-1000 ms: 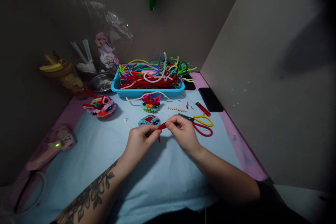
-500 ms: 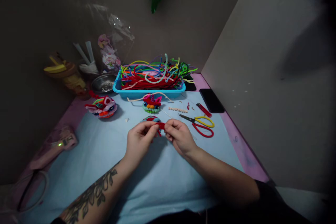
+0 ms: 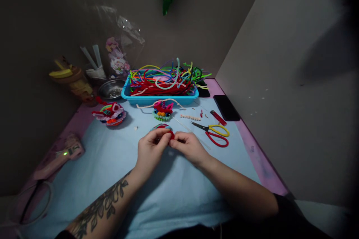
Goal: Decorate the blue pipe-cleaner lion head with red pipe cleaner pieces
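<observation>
My left hand (image 3: 153,145) and my right hand (image 3: 190,147) meet over the middle of the cloth, both with fingers pinched on a small piece of red cord (image 3: 172,134). Only a rounded bit of the cord shows between the fingertips; the rest is hidden. Just behind my left hand lies a red and blue knotted piece (image 3: 161,126), partly covered by it. Farther back sits a small woven lion head (image 3: 162,112) in pink, orange and green. A larger red and pink lion head (image 3: 112,113) rests to the left.
A blue tray (image 3: 162,101) of coloured cords stands at the back. On the right lie scissors (image 3: 213,130), a red lighter (image 3: 218,117), a phone (image 3: 226,107) and a twisted beige cord (image 3: 190,117). A pink glue gun (image 3: 60,157) lies left, below a metal bowl (image 3: 105,91).
My hands have drawn closer together. The red cord, stretched between them before with an end hanging down, now shows as a rounded bit. A thin pale stick beside my right hand is more exposed.
</observation>
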Available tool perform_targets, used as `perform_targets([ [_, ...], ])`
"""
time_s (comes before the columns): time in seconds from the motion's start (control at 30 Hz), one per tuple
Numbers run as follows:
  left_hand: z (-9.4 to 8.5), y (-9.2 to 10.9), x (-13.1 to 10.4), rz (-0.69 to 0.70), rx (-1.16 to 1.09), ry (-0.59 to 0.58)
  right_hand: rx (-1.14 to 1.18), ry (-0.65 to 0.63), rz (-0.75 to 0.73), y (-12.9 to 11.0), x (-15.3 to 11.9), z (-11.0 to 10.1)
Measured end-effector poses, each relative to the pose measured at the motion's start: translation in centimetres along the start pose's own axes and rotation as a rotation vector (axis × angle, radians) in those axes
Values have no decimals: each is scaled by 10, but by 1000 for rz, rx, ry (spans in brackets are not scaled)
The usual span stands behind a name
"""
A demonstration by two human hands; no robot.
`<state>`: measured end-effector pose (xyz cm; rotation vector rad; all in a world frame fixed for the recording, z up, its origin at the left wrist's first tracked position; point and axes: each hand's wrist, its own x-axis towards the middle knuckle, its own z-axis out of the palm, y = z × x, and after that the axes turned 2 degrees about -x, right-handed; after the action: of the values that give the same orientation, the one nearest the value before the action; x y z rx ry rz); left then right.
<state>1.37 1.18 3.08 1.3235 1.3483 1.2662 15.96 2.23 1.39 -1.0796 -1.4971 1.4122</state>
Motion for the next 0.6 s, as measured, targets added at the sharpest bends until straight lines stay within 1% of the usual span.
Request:
perform_targets([
  [0.07, -2, -1, 2, 35, -27, -13, -37, -42, 2, -2, 1, -5],
  [0.13, -4, -2, 3, 74, -16, -47, -31, -27, -15, -6, 2, -9],
  [0.23, -7, -2, 3, 105, 74, -156, -51, 29, -55, -10, 3, -15],
  [0.3, -7, -2, 2, 102, 105, -227, -104, 34, -68, -11, 3, -17],
  [0.43, -7, -3, 3, 8, -12, -312, -148, 22, -65, -13, 3, -19],
  [0.53, -7, -3, 5, -83, -110, -324, -174, 18, -77, -13, 2, -18],
  [0.6, -7, -2, 7, -128, -137, -323, -190, 27, -81, -13, 2, -18],
])
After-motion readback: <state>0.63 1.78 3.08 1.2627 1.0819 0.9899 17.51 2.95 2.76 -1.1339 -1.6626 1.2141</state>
